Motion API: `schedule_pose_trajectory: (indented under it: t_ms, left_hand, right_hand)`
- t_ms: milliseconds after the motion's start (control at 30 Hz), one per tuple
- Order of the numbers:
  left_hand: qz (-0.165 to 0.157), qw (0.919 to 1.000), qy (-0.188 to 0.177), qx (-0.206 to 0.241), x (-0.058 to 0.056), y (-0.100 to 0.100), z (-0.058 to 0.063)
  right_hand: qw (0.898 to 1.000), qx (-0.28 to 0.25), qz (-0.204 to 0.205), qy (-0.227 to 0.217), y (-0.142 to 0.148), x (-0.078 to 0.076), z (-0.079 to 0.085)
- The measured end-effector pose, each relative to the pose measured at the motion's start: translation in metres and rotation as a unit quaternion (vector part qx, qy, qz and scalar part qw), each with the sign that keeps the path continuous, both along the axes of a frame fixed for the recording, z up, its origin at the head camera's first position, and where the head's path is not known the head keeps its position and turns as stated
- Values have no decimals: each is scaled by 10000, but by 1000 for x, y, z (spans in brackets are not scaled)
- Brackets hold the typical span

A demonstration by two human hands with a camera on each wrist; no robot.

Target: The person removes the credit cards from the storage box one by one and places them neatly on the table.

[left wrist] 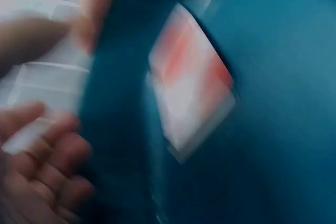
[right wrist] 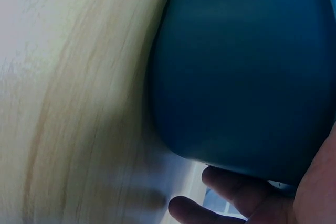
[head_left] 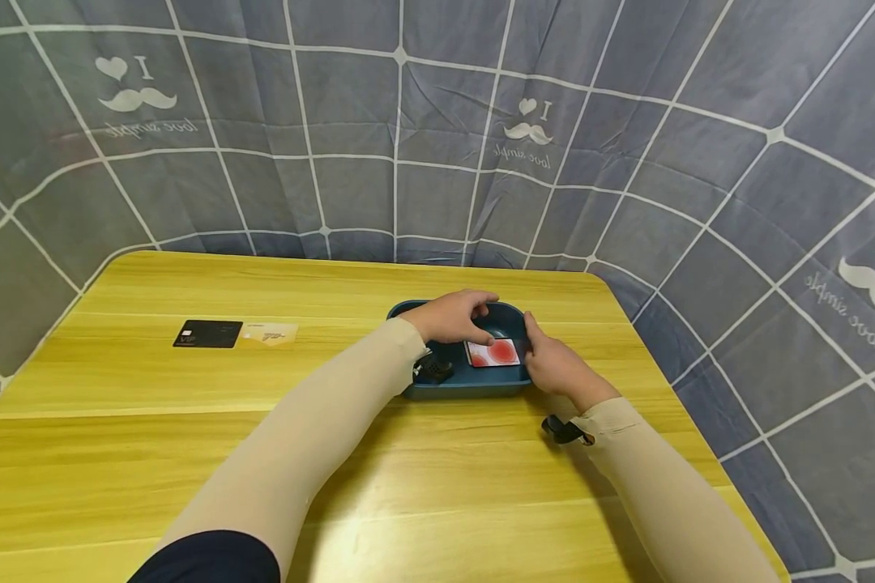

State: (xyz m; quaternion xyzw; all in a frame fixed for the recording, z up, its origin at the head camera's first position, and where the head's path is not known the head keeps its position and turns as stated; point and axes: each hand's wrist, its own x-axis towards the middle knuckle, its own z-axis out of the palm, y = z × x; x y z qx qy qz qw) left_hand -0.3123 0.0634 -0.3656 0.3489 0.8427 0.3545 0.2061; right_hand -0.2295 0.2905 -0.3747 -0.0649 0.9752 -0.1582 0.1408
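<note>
A dark teal bin with rounded corners stands on the table. Inside it, toward the right end, lies a white card with red round shapes; the left wrist view shows the card blurred, with a pale edge beneath it. My left hand reaches over the bin, its fingers loosely bent and thumb just above the card, with nothing visibly held. At the bin's right end my right hand grips the wall, thumb at the rim; the right wrist view shows its fingers against the outside.
To the left on the wooden table, a black card lies beside a pale yellow card. A grey checked curtain hangs behind the table and along its sides. A black wrist device sits under the right wrist.
</note>
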Motion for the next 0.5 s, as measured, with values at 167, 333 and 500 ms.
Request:
schedule_pose_trajectory:
  t_ms: [167, 333, 500]
  left_hand:
    - [-89, 9998, 24, -165, 1, 2, -2]
    - [-92, 9990, -67, -423, 3, 3, -7]
    - [-130, 9978, -169, -620, 5, 3, -11]
  right_hand:
    - [10000, -29, -51, -32, -1, 1, 1]
    - [10000, 11, -47, -7, -1, 0, 2]
    - [10000, 53, -61, -17, -2, 0, 3]
